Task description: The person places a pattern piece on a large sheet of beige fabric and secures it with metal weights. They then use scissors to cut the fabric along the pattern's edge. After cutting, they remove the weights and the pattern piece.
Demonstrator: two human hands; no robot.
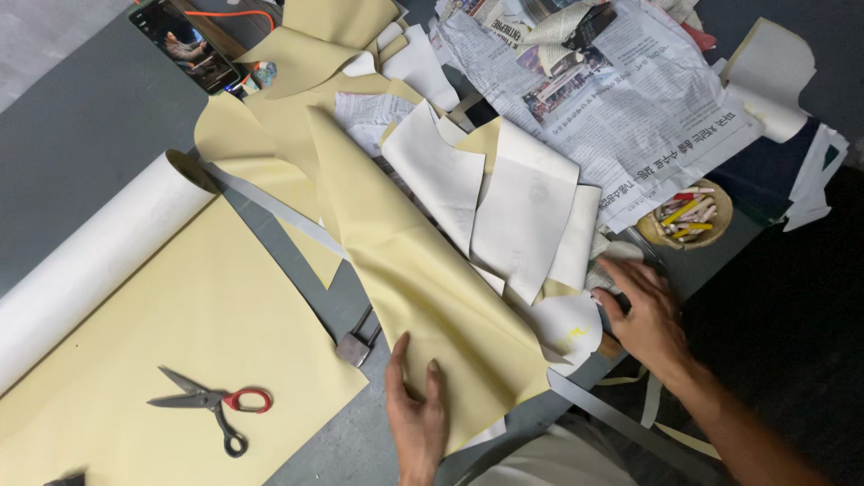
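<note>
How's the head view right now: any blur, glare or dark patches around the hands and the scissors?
Head view: lighting even and soft, no glare on the yellow sheet; scissors sharp; left hand fairly crisp on that sheet; right hand slightly soft at the fingers; the lower right corner beyond the table edge falls into dark shadow.

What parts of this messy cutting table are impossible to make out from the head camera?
- Right hand: its fingertips lie on pale scraps; what they grip, if anything, is hidden by the hand.
- Metal ruler: its middle runs under the yellow sheet that the left hand presses flat.
- White roll: cut off by the left edge.
- Phone: screen too small, cropped by the top edge.
- Basket of chalk sticks: colours show, the count doesn't.
</note>
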